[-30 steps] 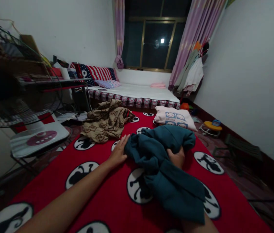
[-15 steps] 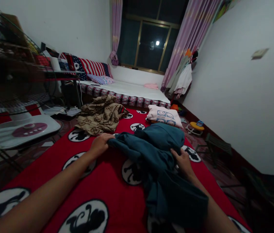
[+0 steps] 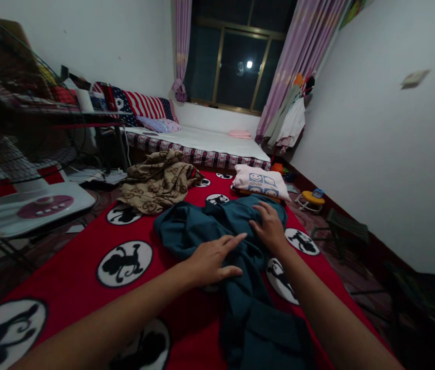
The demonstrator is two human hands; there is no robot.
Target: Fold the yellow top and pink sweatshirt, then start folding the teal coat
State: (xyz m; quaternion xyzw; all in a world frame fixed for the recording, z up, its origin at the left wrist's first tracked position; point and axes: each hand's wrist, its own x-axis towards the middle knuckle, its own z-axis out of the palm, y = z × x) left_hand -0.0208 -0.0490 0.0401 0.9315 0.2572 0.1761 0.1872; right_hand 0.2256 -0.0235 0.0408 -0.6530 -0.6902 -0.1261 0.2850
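A dark teal garment (image 3: 197,228) lies rumpled across the red blanket (image 3: 74,272), which carries white circles with black monkey figures. One narrower part of the cloth runs down toward me. My left hand (image 3: 213,261) is over the middle of the cloth, fingers stretched out and holding nothing. Beyond it to the right, my right hand (image 3: 269,226) hovers over or rests on the upper folds with its fingers apart; I cannot tell if it touches. A brown patterned cloth (image 3: 159,182) is heaped at the upper left, and a folded pale pink garment (image 3: 259,180) sits at the far end.
A fan (image 3: 28,128) stands at the left beside a cluttered table (image 3: 101,114). Behind the blanket is a bed with a white sheet (image 3: 205,139). On the right are a yellow stool (image 3: 313,198), a dark folding stool (image 3: 346,228) and hanging clothes (image 3: 292,123).
My left hand has let go of the garment's left end and moved right, toward its middle. The right hand has shifted up and left, fingers opened. The cloth now lies bunched, its left end spread wider.
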